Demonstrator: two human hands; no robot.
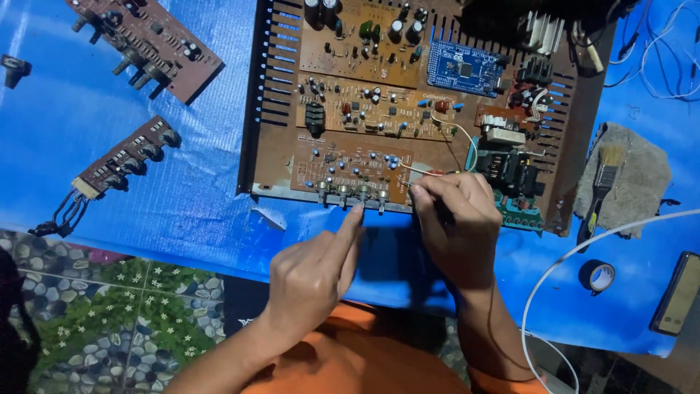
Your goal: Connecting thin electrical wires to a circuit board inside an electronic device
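Fingers of the left hand (313, 273) touch the circuit board's (350, 169) front knobs (362, 193) while the right hand (456, 219) pinches a thin tool beside them, likely probing next.

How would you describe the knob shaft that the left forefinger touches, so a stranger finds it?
Start at the big brown chassis on the blue sheet. Its near edge carries a row of four metal knob shafts. The left hand touches the third shaft from the left, the only one under a fingertip.

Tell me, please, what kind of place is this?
Probably an informal electronics repair spot on the floor. An opened amplifier chassis full of circuit boards lies on a blue tarp, with a paintbrush and a tape roll nearby.
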